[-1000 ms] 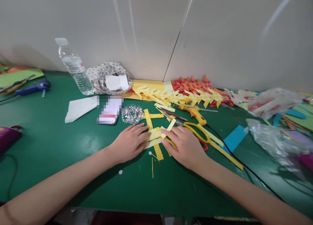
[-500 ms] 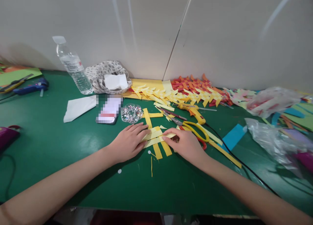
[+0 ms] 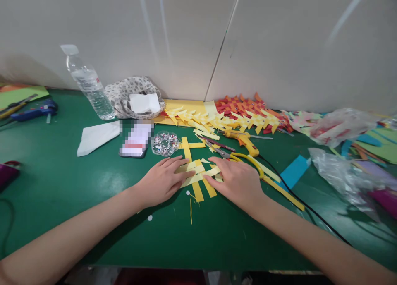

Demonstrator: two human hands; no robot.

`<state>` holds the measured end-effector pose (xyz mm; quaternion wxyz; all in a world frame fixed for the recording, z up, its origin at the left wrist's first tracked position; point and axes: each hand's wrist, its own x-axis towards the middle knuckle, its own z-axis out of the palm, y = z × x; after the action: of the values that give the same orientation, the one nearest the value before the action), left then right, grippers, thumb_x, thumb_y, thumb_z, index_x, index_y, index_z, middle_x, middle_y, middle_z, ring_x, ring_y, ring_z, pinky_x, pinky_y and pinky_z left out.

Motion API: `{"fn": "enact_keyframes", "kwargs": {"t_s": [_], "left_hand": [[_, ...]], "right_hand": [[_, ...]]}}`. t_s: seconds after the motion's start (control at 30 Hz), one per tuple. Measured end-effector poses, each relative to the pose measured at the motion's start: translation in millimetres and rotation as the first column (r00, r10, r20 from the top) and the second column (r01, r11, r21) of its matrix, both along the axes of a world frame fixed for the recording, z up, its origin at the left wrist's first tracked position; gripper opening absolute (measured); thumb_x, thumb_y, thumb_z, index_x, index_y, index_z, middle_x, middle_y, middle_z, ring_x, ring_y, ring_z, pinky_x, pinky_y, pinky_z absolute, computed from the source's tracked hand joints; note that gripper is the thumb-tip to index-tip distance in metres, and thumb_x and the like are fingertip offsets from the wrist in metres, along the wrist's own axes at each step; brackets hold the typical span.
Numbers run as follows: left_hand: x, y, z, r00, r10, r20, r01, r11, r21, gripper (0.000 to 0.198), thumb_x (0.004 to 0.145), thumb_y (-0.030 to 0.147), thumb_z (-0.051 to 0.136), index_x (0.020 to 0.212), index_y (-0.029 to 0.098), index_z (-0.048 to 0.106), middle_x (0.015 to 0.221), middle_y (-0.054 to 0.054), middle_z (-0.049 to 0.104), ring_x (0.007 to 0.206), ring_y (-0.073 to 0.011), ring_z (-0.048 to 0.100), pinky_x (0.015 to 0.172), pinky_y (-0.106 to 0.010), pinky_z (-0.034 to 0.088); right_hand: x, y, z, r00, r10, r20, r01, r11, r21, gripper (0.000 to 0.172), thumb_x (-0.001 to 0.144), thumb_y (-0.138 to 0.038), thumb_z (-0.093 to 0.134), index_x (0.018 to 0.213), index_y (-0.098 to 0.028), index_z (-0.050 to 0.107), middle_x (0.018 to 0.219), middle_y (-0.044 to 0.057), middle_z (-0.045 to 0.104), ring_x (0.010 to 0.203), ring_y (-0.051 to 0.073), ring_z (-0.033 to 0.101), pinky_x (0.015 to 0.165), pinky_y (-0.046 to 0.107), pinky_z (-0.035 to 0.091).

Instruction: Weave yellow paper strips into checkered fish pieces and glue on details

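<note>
Pale yellow and deeper yellow paper strips [image 3: 197,178] cross over one another in a small weave on the green table. My left hand [image 3: 163,179] lies flat on the left side of the weave, fingers stretched out and pressing it down. At the right side is my right hand [image 3: 240,180], its thumb and forefinger apart around the strip ends, the thumb tip touching the paper. Its other fingers are partly hidden. Just behind it lie yellow-handled scissors [image 3: 248,159]. Another yellow strip [image 3: 186,148] sticks out beyond my left fingertips.
A yellow glue gun [image 3: 246,143] lies behind my right hand, its cable running right. Further back are woven paper fish [image 3: 238,120]. Leftward stand a round case of small pieces [image 3: 165,143], a phone [image 3: 136,140] and a water bottle [image 3: 89,86]. Plastic bags [image 3: 338,177] lie right.
My right thumb and forefinger have come apart from their pinch on the pale strip, and that hand has turned flatter. My left hand stays on the weave, its forefinger reaching slightly further over it.
</note>
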<state>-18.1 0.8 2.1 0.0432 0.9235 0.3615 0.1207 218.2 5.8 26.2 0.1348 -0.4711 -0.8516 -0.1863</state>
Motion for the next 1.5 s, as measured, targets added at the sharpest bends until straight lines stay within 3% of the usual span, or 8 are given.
{"fn": "enact_keyframes", "kwargs": {"t_s": [0.13,0.27,0.47,0.9,1.13,1.3,1.4,1.5], "left_hand": [[0,0,0.1,0.997,-0.016,0.069,0.013,0.999,0.037,0.036,0.091,0.021,0.040,0.126,0.026,0.046,0.135,-0.007,0.046,0.127,-0.0250,0.039,0.098,-0.045,0.040],[-3,4,2.7,0.978,0.053,0.201,-0.063,0.997,0.048,0.027,0.092,0.024,0.039,0.116,0.019,0.051,0.124,-0.009,0.054,0.115,-0.0221,0.050,0.096,-0.044,0.042],[-6,9,-0.1,0.971,0.121,0.208,-0.139,0.988,0.073,0.018,0.090,0.029,0.046,0.100,0.018,0.056,0.111,-0.008,0.059,0.104,-0.0223,0.054,0.089,-0.044,0.045],[-6,10,6.5,0.950,0.245,0.192,-0.276,0.948,0.157,0.020,0.093,0.026,0.040,0.087,0.019,0.058,0.087,-0.002,0.068,0.082,-0.0185,0.062,0.075,-0.035,0.044],[-14,9,8.7,0.789,0.433,0.435,-0.408,0.900,-0.156,0.033,0.095,0.038,0.033,0.101,0.019,0.060,0.038,0.008,0.045,0.036,-0.0091,0.046,0.043,-0.020,0.033],[-15,8,14.3,0.858,0.358,0.368,-0.384,0.923,-0.003,0.046,0.093,0.042,0.034,0.061,0.018,0.057,0.042,0.004,0.046,0.038,-0.0080,0.040,0.042,-0.022,0.025],[-16,11,14.0,0.930,0.256,0.263,-0.300,0.943,0.142,0.034,0.086,0.043,0.048,0.066,0.018,0.060,0.052,0.002,0.055,0.049,-0.0113,0.049,0.046,-0.024,0.032],[-18,16,11.2,0.982,0.037,0.187,-0.074,0.978,0.196,0.025,0.084,0.042,0.053,0.082,0.021,0.066,0.076,-0.002,0.067,0.075,-0.0159,0.060,0.069,-0.031,0.045]], "right_hand": [[-1,0,5.9,0.993,0.116,0.028,-0.118,0.988,0.097,0.033,0.081,-0.037,0.056,0.104,-0.015,0.060,0.113,0.014,0.061,0.103,0.028,0.055,0.086,0.039,0.040],[-2,5,5.4,0.970,0.240,0.035,-0.241,0.969,0.052,0.025,0.084,-0.029,0.053,0.104,-0.017,0.061,0.124,0.011,0.056,0.118,0.028,0.046,0.102,0.048,0.030],[0,12,-4.2,0.927,0.373,-0.024,-0.373,0.922,-0.103,0.031,0.087,-0.021,0.046,0.115,-0.013,0.056,0.114,0.008,0.064,0.111,0.022,0.053,0.096,0.040,0.041],[-1,14,-9.1,0.899,0.422,-0.117,-0.437,0.882,-0.178,0.027,0.088,-0.017,0.041,0.111,-0.010,0.055,0.102,0.012,0.066,0.098,0.023,0.059,0.087,0.041,0.046],[-2,14,-9.3,0.889,0.441,-0.119,-0.456,0.871,-0.182,0.026,0.088,-0.017,0.041,0.109,-0.010,0.055,0.100,0.013,0.066,0.096,0.023,0.059,0.085,0.041,0.047],[-2,14,-9.7,0.886,0.450,-0.111,-0.463,0.869,-0.176,0.025,0.088,-0.016,0.041,0.107,-0.010,0.056,0.098,0.013,0.066,0.095,0.023,0.059,0.083,0.040,0.046],[-1,14,-9.6,0.884,0.451,-0.119,-0.466,0.865,-0.186,0.025,0.088,-0.015,0.040,0.107,-0.011,0.055,0.098,0.012,0.066,0.095,0.023,0.059,0.084,0.040,0.046],[-1,14,-9.3,0.883,0.449,-0.138,-0.468,0.860,-0.203,0.025,0.087,-0.013,0.039,0.107,-0.011,0.055,0.097,0.012,0.065,0.095,0.022,0.058,0.084,0.040,0.045]]}}
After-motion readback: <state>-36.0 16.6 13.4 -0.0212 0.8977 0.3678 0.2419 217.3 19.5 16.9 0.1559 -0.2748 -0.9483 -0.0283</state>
